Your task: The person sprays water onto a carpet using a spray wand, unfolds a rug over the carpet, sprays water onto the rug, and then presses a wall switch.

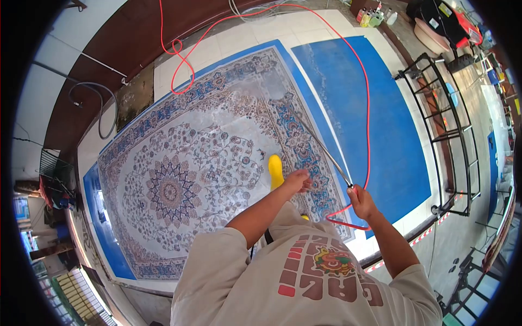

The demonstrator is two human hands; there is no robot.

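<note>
My right hand (362, 202) is wrapped round the grip end of a pressure washer wand (328, 153). The thin metal lance points away over the border of a wet patterned carpet (217, 146), and a pale spray patch shows near its tip. A red hose (368, 108) runs to my right hand and loops beside it. My left hand (298, 181) hovers above the carpet, fingers loosely curled and apart, holding nothing that I can see. One yellow boot (275, 169) stands on the carpet just beyond it.
Blue mats (375, 119) lie beneath and right of the carpet on white tiles. A black metal rack (443, 136) stands at the right. Several bottles (375, 18) are at the upper right. A grey hose (103, 103) hangs at the left, and the red hose coils at the top.
</note>
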